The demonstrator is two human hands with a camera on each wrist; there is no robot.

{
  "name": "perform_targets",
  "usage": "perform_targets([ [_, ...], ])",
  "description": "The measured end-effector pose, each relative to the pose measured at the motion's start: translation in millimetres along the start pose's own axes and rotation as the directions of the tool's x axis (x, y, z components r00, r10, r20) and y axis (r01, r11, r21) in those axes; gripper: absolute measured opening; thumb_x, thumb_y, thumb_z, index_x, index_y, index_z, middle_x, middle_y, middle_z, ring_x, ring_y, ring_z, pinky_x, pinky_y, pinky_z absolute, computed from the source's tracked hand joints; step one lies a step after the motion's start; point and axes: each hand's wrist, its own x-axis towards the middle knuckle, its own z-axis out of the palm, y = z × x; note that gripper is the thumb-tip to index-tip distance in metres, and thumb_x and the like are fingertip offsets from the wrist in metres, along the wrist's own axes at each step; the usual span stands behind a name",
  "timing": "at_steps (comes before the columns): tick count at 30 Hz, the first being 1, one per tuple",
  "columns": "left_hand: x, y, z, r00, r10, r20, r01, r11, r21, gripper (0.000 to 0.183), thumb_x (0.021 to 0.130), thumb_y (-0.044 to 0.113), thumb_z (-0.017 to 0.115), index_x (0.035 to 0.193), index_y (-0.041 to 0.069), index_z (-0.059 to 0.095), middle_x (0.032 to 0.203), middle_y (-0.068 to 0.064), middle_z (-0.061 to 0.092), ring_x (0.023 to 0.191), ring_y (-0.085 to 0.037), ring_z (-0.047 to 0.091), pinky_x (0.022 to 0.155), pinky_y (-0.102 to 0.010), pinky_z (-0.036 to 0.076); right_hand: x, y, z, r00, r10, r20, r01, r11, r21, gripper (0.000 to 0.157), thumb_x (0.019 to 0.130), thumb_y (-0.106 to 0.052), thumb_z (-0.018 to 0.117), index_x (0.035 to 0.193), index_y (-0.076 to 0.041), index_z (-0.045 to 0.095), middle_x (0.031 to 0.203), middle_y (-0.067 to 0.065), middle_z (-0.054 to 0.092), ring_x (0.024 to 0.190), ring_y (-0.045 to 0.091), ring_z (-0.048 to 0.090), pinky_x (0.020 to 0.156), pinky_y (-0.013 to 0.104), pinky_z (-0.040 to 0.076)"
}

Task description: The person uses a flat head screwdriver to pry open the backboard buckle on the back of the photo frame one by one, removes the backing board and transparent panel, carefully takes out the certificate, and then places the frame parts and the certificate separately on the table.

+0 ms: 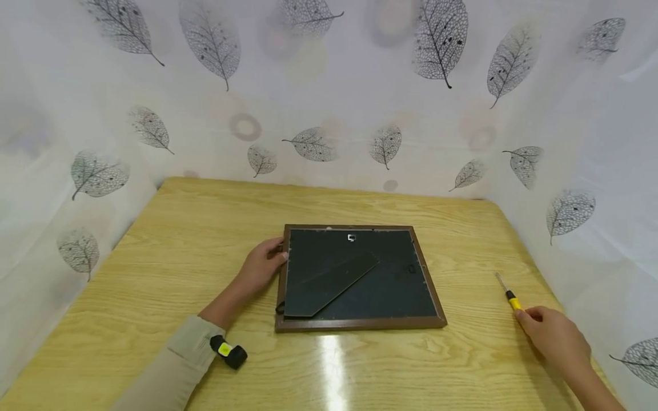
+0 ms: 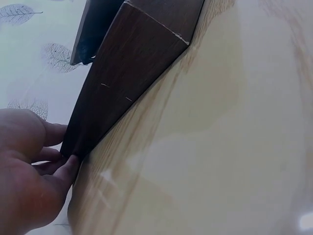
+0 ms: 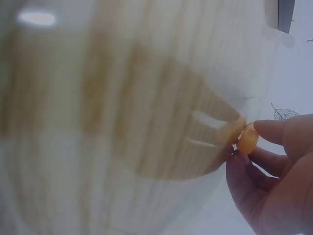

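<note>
A picture frame [image 1: 362,324] with brown edges lies face down on the table, its black backing [image 1: 380,291] showing. An easel leg [image 1: 329,285] slants across that backing, and a small metal hanger [image 1: 352,237] sits near the far edge. My left hand [image 1: 261,265] grips the frame's left side towards the far corner; in the left wrist view the thumb and fingers pinch the dark frame side [image 2: 127,73]. Well to the right, my right hand [image 1: 557,337] holds a screwdriver [image 1: 514,302] by its yellow handle [image 3: 248,139], the shaft pointing away.
The wood-grain table [image 1: 216,211] reaches back to a white curtain [image 1: 329,103] printed with leaves, which also hangs along both sides. A black strap with a yellow-green patch [image 1: 226,349] is at my left sleeve's cuff.
</note>
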Motion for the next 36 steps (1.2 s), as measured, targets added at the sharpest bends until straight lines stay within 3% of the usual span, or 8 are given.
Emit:
perform_targets([
  [6, 1.2, -2.4, 2.1, 1.000, -0.026, -0.003, 0.026, 1.000, 0.003, 0.050, 0.103, 0.011, 0.056, 0.150, -0.002, 0.043, 0.143, -0.023, 0.053, 0.137, -0.039, 0.048, 0.113, -0.055, 0.039, -2.4, -1.2, 2.4, 1.000, -0.004, 0.006, 0.004, 1.000, -0.012, 0.068, 0.100, -0.058, 0.049, 0.123, 0.004, 0.065, 0.116, 0.029, 0.067, 0.088, 0.040, 0.066, 0.055, 0.037, 0.045],
  [14, 5.4, -4.4, 0.7, 1.000, 0.005, -0.003, -0.005, 1.000, 0.024, 0.050, 0.104, 0.010, 0.055, 0.151, -0.001, 0.043, 0.143, -0.023, 0.055, 0.136, -0.038, 0.049, 0.112, -0.055, 0.040, -5.4, -10.4, -0.9, 1.000, -0.018, -0.004, 0.018, 0.999, -0.034, 0.076, 0.101, -0.061, 0.044, 0.129, 0.008, 0.060, 0.119, 0.029, 0.066, 0.091, 0.043, 0.066, 0.056, 0.038, 0.047],
  [18, 5.1, -2.2, -0.7, 1.000, 0.013, 0.003, -0.013, 1.000, 0.022, 0.050, 0.104, 0.010, 0.055, 0.151, -0.001, 0.043, 0.142, -0.023, 0.055, 0.135, -0.039, 0.049, 0.112, -0.055, 0.040, -7.7, -18.4, -7.9, 0.996, -0.008, -0.093, 0.005, 0.999, -0.035, 0.075, 0.103, -0.059, 0.040, 0.133, 0.007, 0.056, 0.126, 0.030, 0.062, 0.097, 0.047, 0.064, 0.055, 0.043, 0.047],
  [20, 5.2, -1.7, -1.2, 1.000, 0.014, 0.004, -0.014, 1.000, 0.024, 0.051, 0.104, 0.011, 0.054, 0.152, -0.001, 0.041, 0.143, -0.024, 0.053, 0.136, -0.039, 0.048, 0.113, -0.056, 0.039, -8.2, -26.0, -11.5, 0.985, -0.051, -0.166, 0.049, 0.999, -0.014, 0.071, 0.104, -0.056, 0.041, 0.134, 0.007, 0.056, 0.126, 0.031, 0.060, 0.100, 0.048, 0.062, 0.054, 0.046, 0.047],
  [24, 5.3, -1.5, -1.9, 1.000, 0.006, 0.013, -0.006, 1.000, 0.017, 0.053, 0.105, 0.014, 0.053, 0.153, -0.002, 0.038, 0.146, -0.024, 0.050, 0.139, -0.040, 0.045, 0.114, -0.057, 0.037, -6.2, -52.5, -13.9, 0.929, -0.239, -0.282, 0.259, 0.965, 0.035, 0.057, 0.106, -0.044, 0.047, 0.134, 0.003, 0.059, 0.124, 0.029, 0.061, 0.103, 0.045, 0.059, 0.060, 0.048, 0.049],
  [28, 5.3, -2.2, -1.5, 1.000, -0.010, 0.028, 0.010, 1.000, -0.019, 0.056, 0.105, 0.018, 0.055, 0.154, 0.000, 0.037, 0.149, -0.022, 0.047, 0.140, -0.038, 0.045, 0.114, -0.055, 0.038, 2.8, -92.0, -6.8, 0.839, -0.459, -0.293, 0.491, 0.870, 0.044, 0.045, 0.104, -0.033, 0.057, 0.134, 0.001, 0.060, 0.124, 0.022, 0.063, 0.104, 0.038, 0.060, 0.070, 0.044, 0.053],
  [31, 6.3, -3.1, -0.7, 0.999, 0.000, 0.054, 0.004, 0.998, -0.068, 0.059, 0.104, 0.018, 0.057, 0.155, 0.000, 0.035, 0.151, -0.023, 0.044, 0.139, -0.039, 0.046, 0.113, -0.054, 0.040, 13.0, -124.0, 3.5, 0.773, -0.579, -0.259, 0.603, 0.798, 0.017, 0.039, 0.100, -0.023, 0.065, 0.131, -0.001, 0.062, 0.121, 0.017, 0.065, 0.103, 0.033, 0.063, 0.073, 0.041, 0.056],
  [36, 8.3, -3.3, 0.8, 0.997, 0.020, 0.078, -0.010, 0.992, -0.124, 0.060, 0.102, 0.011, 0.058, 0.155, -0.002, 0.033, 0.153, -0.025, 0.042, 0.141, -0.040, 0.044, 0.115, -0.053, 0.039, 28.0, -172.5, 19.5, 0.734, -0.668, -0.122, 0.675, 0.737, 0.027, 0.042, 0.097, -0.024, 0.068, 0.134, -0.006, 0.062, 0.126, 0.012, 0.064, 0.106, 0.030, 0.064, 0.079, 0.045, 0.056],
])
